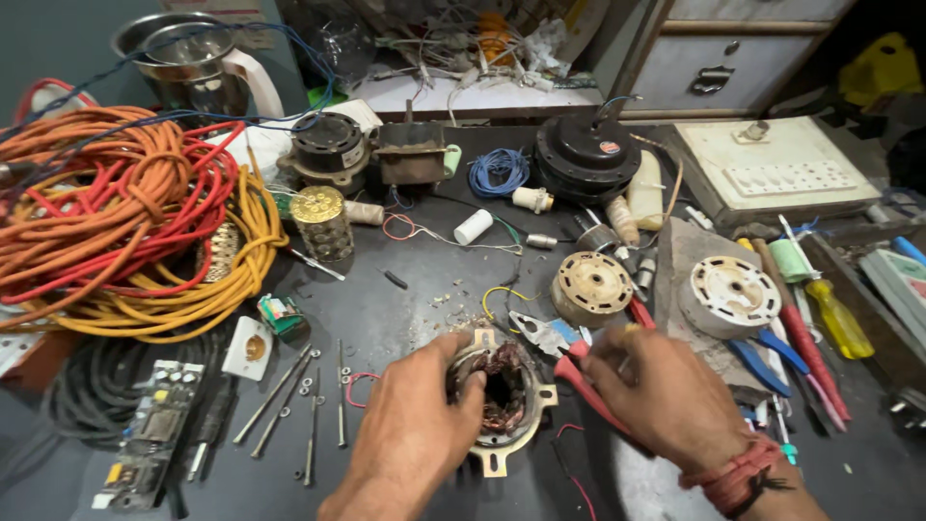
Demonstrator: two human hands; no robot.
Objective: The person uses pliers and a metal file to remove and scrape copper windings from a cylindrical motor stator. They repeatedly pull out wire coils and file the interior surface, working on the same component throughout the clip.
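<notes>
Both hands are at work near the front edge of the bench (405, 318). Left hand (415, 425) grips the motor stator (503, 394) by its left rim, fingers curled over the copper windings. Right hand (656, 396) is clenched around the red-handled pliers (555, 349), whose tip points at the stator's upper right edge, touching or nearly so; I cannot tell whether the jaws bite on anything.

The stator lies flat on the bench at centre front, its mounting lugs spread outward, between my two hands.

Notes on doing this step well, as I judge it: keep the left hand pressing the stator down so it does not turn under the pull; work the pliers on wire ends or lugs only, since the fine enamelled winding looks easy to nick; short, steady pulls rather than jerks.

Surroundings: long bolts and washers (311, 410) just left of the left hand; a round motor end cap (590, 287) behind the pliers; a second, white one (730, 294) to the right; coils of orange and red cable (125, 217) at far left; a yellow-handled screwdriver (837, 314) at right.
</notes>
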